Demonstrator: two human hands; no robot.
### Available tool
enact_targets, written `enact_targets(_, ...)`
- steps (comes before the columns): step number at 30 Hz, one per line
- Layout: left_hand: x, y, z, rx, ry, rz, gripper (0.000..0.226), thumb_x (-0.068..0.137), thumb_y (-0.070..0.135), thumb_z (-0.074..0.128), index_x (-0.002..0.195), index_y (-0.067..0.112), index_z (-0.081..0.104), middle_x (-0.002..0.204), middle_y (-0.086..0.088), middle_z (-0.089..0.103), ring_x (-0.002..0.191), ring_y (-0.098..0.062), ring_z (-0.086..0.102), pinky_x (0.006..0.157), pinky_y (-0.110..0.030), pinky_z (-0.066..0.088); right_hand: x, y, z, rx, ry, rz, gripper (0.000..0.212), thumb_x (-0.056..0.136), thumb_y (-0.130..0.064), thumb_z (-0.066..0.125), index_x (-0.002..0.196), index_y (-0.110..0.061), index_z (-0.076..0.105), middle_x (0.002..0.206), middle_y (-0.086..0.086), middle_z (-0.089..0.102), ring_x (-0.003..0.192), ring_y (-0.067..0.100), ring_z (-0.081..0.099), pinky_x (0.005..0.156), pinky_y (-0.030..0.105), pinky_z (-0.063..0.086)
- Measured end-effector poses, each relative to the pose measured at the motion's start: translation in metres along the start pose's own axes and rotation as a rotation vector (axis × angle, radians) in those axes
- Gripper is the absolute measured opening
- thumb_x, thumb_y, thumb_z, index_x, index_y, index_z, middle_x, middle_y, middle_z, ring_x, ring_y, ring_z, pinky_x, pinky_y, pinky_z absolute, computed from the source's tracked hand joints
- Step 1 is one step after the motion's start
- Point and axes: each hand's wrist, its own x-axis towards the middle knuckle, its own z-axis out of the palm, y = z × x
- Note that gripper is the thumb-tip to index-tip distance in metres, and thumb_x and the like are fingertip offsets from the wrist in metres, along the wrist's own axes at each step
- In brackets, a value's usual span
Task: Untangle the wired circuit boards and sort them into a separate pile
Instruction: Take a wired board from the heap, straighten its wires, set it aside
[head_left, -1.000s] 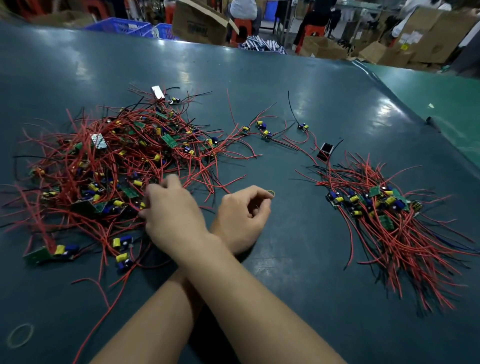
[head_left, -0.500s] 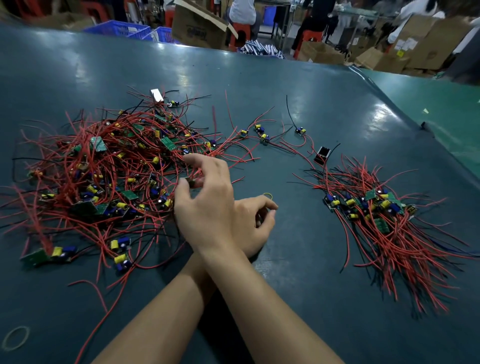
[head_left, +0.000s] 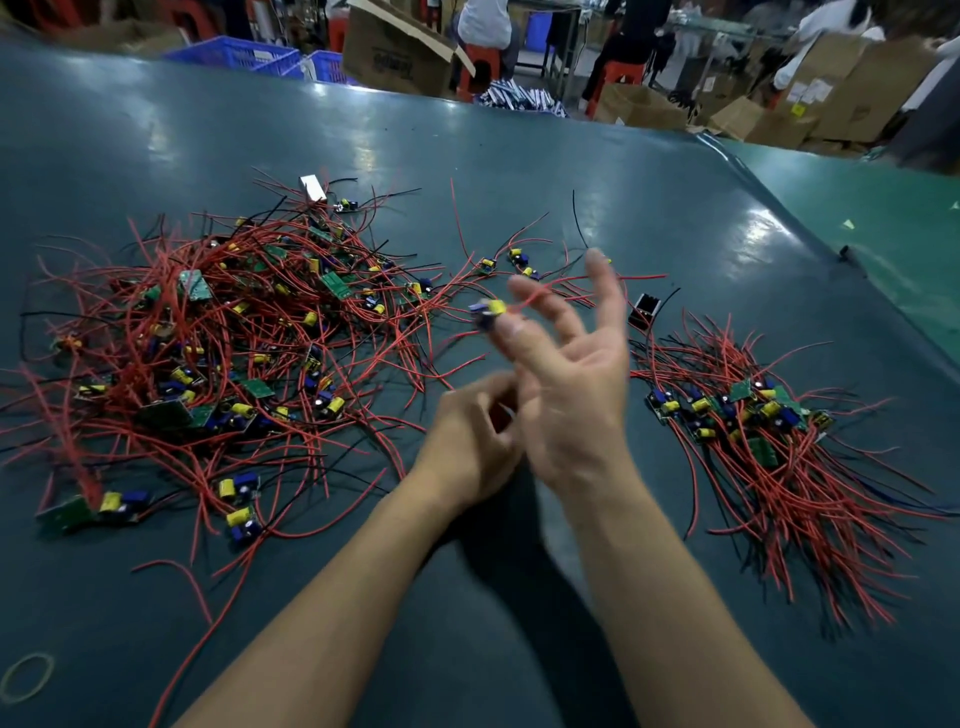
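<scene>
A big tangle of red-wired circuit boards (head_left: 234, 338) covers the left of the dark green table (head_left: 519, 156). A smaller sorted pile (head_left: 753, 431) lies at the right. My right hand (head_left: 566, 374) is raised between the two piles with its fingers spread. Its thumb and a fingertip pinch a small circuit board (head_left: 488, 310) with yellow and blue parts, and the board's red wire trails across the fingers. My left hand (head_left: 467, 447) sits just below and left of the right hand, fingers loosely curled. I see nothing in it, though it is blurred.
A few loose boards (head_left: 514, 260) lie at the middle back. A black part (head_left: 644, 310) sits above the sorted pile and a white piece (head_left: 313, 187) behind the tangle. A rubber band (head_left: 26, 675) lies front left. Cardboard boxes (head_left: 395, 47) and blue crates (head_left: 234, 54) stand beyond the table.
My right hand reached across into the tangle, then lifted away to the right with a circuit board and its wire. My arms are no longer crossed. The left hand stayed near its place.
</scene>
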Motion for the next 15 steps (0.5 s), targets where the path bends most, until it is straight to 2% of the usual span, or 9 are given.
enact_targets(2, 0.002, 0.006, -0.001, -0.059, 0.099, 0.035, 0.025, 0.084, 0.006, 0.064, 0.100, 0.025, 0.065, 0.082, -0.001, 0.065, 0.064, -0.014, 0.052, 0.061, -0.025, 0.046, 0.007, -0.012, -0.023, -0.087, 0.050, -0.027, 0.077, 0.075, 0.018, 0.065, 0.136, -0.020, 0.038, 0.107, 0.012, 0.059, 0.087, 0.022, 0.068, 0.083, 0.033, 0.057)
enact_targets(3, 0.001, 0.009, -0.002, -0.130, 0.122, 0.027, 0.027, 0.081, 0.011, 0.065, 0.103, 0.027, 0.064, 0.084, 0.000, 0.064, 0.066, -0.015, 0.053, 0.062, -0.026, 0.047, 0.007, -0.013, -0.036, -0.144, 0.092, -0.017, 0.071, 0.077, 0.021, 0.064, 0.132, -0.018, 0.041, 0.109, 0.012, 0.056, 0.086, 0.018, 0.069, 0.084, 0.032, 0.056)
enact_targets(5, -0.001, 0.012, -0.002, -0.187, 0.121, 0.029, 0.028, 0.080, 0.021, 0.065, 0.108, 0.027, 0.064, 0.085, 0.001, 0.065, 0.068, -0.015, 0.056, 0.064, -0.029, 0.050, 0.003, -0.007, -0.057, -0.261, 0.169, 0.035, 0.059, 0.080, 0.024, 0.059, 0.122, -0.015, 0.047, 0.110, 0.010, 0.055, 0.084, 0.012, 0.068, 0.081, 0.027, 0.055)
enact_targets(7, -0.003, 0.014, -0.001, -0.141, 0.107, 0.041, 0.021, 0.086, 0.025, 0.068, 0.107, 0.026, 0.068, 0.083, 0.002, 0.070, 0.062, -0.010, 0.060, 0.058, -0.025, 0.051, -0.004, 0.002, -0.069, -0.314, 0.183, 0.089, 0.049, 0.081, 0.025, 0.057, 0.111, -0.014, 0.053, 0.105, 0.008, 0.060, 0.087, 0.014, 0.066, 0.078, 0.024, 0.055)
enact_targets(11, 0.000, 0.012, -0.002, -0.101, 0.136, 0.024, 0.012, 0.088, 0.012, 0.071, 0.099, 0.014, 0.073, 0.087, 0.000, 0.075, 0.064, -0.012, 0.064, 0.059, -0.028, 0.053, -0.009, 0.013, -0.074, -0.442, 0.117, 0.020, 0.032, 0.081, 0.017, 0.064, 0.091, -0.013, 0.063, 0.085, -0.006, 0.071, 0.082, 0.007, 0.067, 0.076, 0.019, 0.053)
enact_targets(13, 0.001, 0.012, -0.004, -0.167, 0.154, 0.010, 0.013, 0.087, 0.007, 0.070, 0.099, 0.013, 0.072, 0.084, 0.002, 0.075, 0.060, -0.009, 0.065, 0.056, -0.022, 0.053, -0.010, 0.014, -0.072, -0.419, 0.148, 0.010, 0.029, 0.083, 0.015, 0.065, 0.092, -0.012, 0.062, 0.087, -0.006, 0.072, 0.081, 0.010, 0.070, 0.076, 0.021, 0.054)
enact_targets(15, 0.001, 0.014, -0.005, -0.265, 0.183, -0.002, 0.015, 0.087, 0.004, 0.069, 0.099, 0.012, 0.071, 0.082, 0.004, 0.074, 0.058, -0.007, 0.064, 0.055, -0.018, 0.050, -0.011, 0.015, -0.072, -0.326, 0.235, 0.037, 0.025, 0.086, 0.012, 0.064, 0.095, -0.010, 0.058, 0.097, 0.002, 0.066, 0.080, 0.017, 0.072, 0.074, 0.024, 0.056)
